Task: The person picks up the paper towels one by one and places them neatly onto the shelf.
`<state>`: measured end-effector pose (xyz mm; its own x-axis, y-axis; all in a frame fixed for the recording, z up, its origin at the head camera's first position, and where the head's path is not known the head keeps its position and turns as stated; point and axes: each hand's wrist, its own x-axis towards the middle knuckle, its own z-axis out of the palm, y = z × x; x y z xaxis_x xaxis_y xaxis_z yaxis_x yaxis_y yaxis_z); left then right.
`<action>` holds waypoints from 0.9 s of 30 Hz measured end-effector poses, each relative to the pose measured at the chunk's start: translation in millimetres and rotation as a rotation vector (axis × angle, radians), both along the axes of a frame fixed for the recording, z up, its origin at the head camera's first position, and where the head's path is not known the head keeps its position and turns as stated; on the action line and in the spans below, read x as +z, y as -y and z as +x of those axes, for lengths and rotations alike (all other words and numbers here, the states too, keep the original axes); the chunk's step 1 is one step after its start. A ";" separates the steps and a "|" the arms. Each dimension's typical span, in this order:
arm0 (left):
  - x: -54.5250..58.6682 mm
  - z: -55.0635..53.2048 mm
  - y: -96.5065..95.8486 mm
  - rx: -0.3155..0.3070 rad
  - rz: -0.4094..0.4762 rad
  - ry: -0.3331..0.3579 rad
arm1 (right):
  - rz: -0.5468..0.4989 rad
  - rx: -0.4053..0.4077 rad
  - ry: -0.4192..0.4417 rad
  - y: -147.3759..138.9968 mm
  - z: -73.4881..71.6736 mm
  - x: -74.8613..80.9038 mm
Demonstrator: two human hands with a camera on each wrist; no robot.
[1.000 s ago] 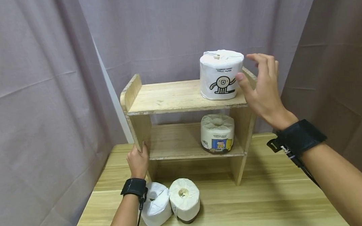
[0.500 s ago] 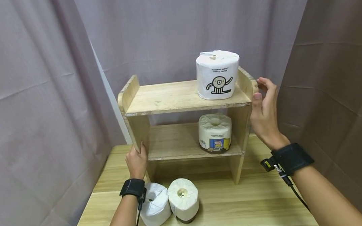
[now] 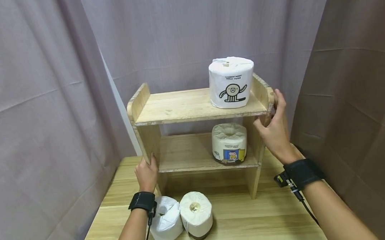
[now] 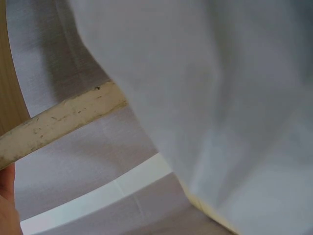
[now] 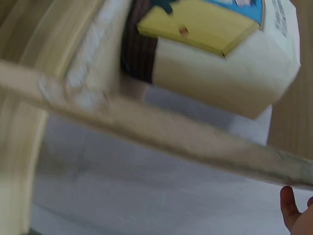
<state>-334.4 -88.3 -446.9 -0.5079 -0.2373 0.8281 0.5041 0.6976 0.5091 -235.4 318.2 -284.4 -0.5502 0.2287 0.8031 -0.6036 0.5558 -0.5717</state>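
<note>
A small two-tier wooden shelf [image 3: 179, 105] stands on the table. My left hand [image 3: 147, 175] grips the lower part of its left side panel, thumb inside. My right hand [image 3: 275, 132] is at the upper right side panel, fingers along the outside and thumb at the inner front edge. On the top board, at the right, stands a white wrapped toilet roll [image 3: 231, 84] with a cartoon figure. Below it, a cream toilet roll [image 3: 229, 143] with a coloured picture sits on the middle board. In the left wrist view, white wrapping hides much of the panel.
A white toilet roll [image 3: 167, 223] and a cream toilet roll [image 3: 196, 214] stand side by side on the wooden table [image 3: 248, 221], in front of the shelf near my left wrist. Grey curtains [image 3: 176, 34] hang behind and at both sides.
My right hand has come down from beside the top toilet roll to the shelf's right side panel, its thumb now inside. My left hand keeps its grip.
</note>
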 end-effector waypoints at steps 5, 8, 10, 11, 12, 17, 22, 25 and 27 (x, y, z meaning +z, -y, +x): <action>-0.3 -0.7 -1.7 -0.004 -0.004 -0.005 | -0.129 -0.015 0.049 1.9 -4.3 -25.1; 0.1 -1.0 -2.5 -0.007 -0.008 -0.001 | -0.160 -0.030 0.081 6.2 -3.2 -41.2; 1.1 -0.9 -2.5 -0.004 -0.004 0.001 | -0.167 -0.037 0.098 9.7 -2.8 -50.6; 1.4 -1.3 -2.3 0.000 -0.001 -0.001 | -0.168 -0.041 0.106 11.3 -2.6 -55.0; 1.8 -1.5 -2.0 0.005 0.002 -0.003 | -0.169 -0.046 0.111 12.5 -2.5 -59.5; 2.7 -1.8 -1.3 0.010 0.000 -0.017 | -0.187 -0.067 0.140 13.8 -2.2 -80.1; 2.0 -1.6 -1.3 0.011 -0.006 -0.018 | -0.201 -0.073 0.202 12.0 -3.2 -97.0; 1.5 -0.4 -1.3 0.011 -0.002 -0.016 | -0.217 -0.080 0.241 12.2 -3.2 -107.3; 0.9 0.5 -1.2 0.009 -0.003 -0.009 | -0.230 -0.089 0.264 13.1 -3.1 -114.4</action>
